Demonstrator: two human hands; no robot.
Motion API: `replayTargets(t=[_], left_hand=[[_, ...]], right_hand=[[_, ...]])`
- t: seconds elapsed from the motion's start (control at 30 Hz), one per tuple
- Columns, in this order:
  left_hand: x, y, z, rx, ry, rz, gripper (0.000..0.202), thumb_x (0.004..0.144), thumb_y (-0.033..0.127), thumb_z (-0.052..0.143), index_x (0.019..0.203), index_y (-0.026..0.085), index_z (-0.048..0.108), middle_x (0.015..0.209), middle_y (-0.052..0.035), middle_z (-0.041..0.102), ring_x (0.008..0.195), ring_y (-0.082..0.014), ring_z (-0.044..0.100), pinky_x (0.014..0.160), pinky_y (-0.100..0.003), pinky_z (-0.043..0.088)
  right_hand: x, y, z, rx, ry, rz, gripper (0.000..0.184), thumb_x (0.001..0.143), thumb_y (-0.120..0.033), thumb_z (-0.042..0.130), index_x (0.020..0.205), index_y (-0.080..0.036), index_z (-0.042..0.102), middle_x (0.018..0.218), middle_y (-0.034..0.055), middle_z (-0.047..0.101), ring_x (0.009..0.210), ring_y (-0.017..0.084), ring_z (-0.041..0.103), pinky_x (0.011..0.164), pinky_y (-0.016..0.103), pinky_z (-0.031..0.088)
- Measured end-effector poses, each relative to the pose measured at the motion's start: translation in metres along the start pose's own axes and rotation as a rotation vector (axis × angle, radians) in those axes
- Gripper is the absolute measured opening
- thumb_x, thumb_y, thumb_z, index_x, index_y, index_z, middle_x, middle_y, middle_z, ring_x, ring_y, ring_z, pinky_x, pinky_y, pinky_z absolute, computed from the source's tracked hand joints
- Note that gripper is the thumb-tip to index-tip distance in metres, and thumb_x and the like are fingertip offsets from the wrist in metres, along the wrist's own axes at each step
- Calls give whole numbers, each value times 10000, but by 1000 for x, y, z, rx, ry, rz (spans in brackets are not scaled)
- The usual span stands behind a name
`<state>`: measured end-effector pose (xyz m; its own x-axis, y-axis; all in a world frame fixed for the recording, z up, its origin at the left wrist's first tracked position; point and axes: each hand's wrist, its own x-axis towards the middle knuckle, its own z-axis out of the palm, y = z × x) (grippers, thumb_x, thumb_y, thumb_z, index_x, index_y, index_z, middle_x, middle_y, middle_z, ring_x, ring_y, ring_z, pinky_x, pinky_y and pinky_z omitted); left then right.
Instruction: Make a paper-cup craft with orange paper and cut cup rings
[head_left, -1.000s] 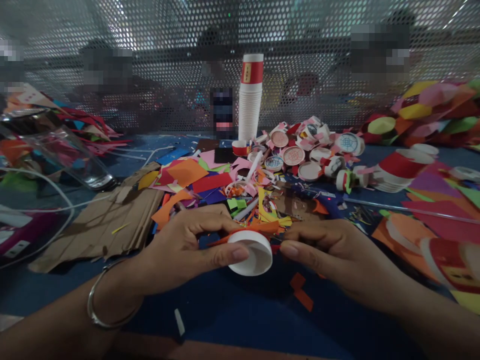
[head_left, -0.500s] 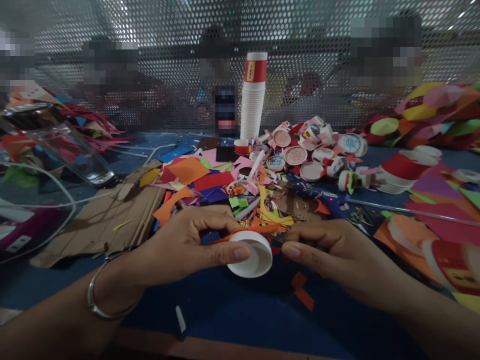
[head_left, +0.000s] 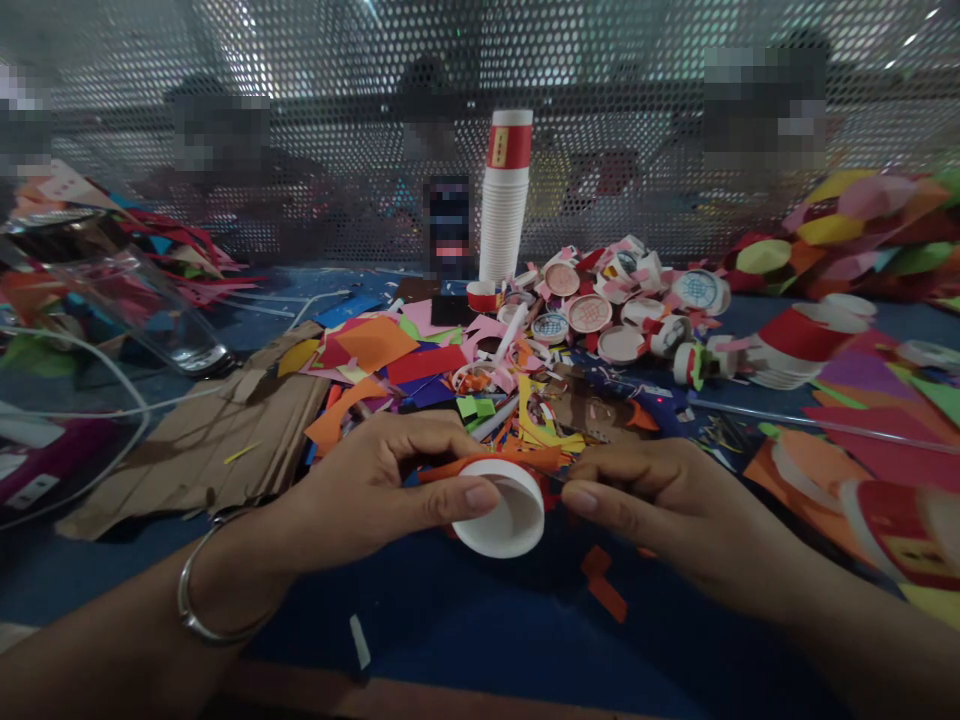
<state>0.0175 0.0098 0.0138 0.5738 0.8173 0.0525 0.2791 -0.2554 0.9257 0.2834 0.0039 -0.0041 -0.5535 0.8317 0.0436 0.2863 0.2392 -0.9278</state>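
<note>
My left hand (head_left: 401, 485) grips a short white paper cup piece (head_left: 517, 515), its thumb over the rim and its fingers behind. The cup's round opening faces me. Orange paper (head_left: 517, 460) lies along its far side, touching the cup. Just to the right, my right hand (head_left: 645, 500) is closed in a pinch, thumb against curled fingers. A thin dark sliver shows between its fingertips and the cup; I cannot make out what it is. Below the hands, orange scraps (head_left: 602, 583) lie on the blue table (head_left: 465, 630).
Paper scraps (head_left: 375, 345) are heaped ahead, with cut cup bottoms (head_left: 589, 313) behind on the right. A tall cup stack (head_left: 502, 220) stands near the perforated metal screen (head_left: 337, 130). Flattened cardboard (head_left: 187, 440), a glass bottle (head_left: 150, 300) and white cables (head_left: 112, 350) lie left.
The cup piece has tilted slightly, so more of its inside faces me. Both hands keep nearly the same place and grip.
</note>
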Motion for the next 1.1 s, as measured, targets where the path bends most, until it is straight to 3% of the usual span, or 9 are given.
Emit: replayTargets(t=[0.13, 0.37, 0.47, 0.63, 0.87, 1.1], left_hand=[[-1, 1, 1, -31, 2, -64, 322, 957, 469, 732, 862, 161, 739, 764, 5, 607, 661, -104, 523, 580, -204, 428], [-1, -3, -4, 9, -68, -110, 251, 850, 387, 844, 922, 169, 745, 778, 21, 583, 683, -105, 500, 573, -200, 393], [0, -7, -3, 2, -25, -94, 248, 888, 392, 813, 857, 158, 735, 745, 23, 553, 663, -97, 480, 564, -206, 373], [0, -8, 4, -110, 64, -133, 242, 904, 392, 800, 870, 161, 736, 782, -13, 663, 661, -103, 577, 574, -208, 428], [-3, -2, 8, 117, 161, -40, 219, 897, 367, 794, 793, 186, 729, 750, 37, 614, 651, -75, 510, 590, -188, 399], [-3, 0, 13, 139, 172, -41, 216, 902, 373, 776, 790, 193, 736, 756, 37, 638, 669, -86, 564, 620, -206, 429]], right_hand=[[1, -4, 0, 2, 16, -23, 593, 988, -679, 602, 652, -191, 597, 594, -48, 449, 514, 81, 412, 457, 240, 295], [0, -1, -2, 42, 35, -11, 555, 980, -666, 619, 693, -192, 644, 584, -56, 445, 478, 72, 390, 419, 237, 260], [1, 1, -2, 80, 30, -3, 489, 990, -591, 647, 710, -191, 644, 601, -60, 431, 478, 69, 384, 419, 234, 262], [2, -1, -3, 67, 38, -8, 492, 980, -589, 659, 691, -191, 624, 608, -56, 444, 508, 79, 391, 468, 245, 293], [2, 1, -1, 36, 28, -27, 485, 1012, -563, 613, 706, -187, 616, 647, -39, 475, 579, 99, 419, 516, 249, 300], [0, 4, 2, 20, 22, -4, 529, 1016, -605, 590, 694, -185, 575, 663, -41, 431, 609, 103, 389, 542, 258, 292]])
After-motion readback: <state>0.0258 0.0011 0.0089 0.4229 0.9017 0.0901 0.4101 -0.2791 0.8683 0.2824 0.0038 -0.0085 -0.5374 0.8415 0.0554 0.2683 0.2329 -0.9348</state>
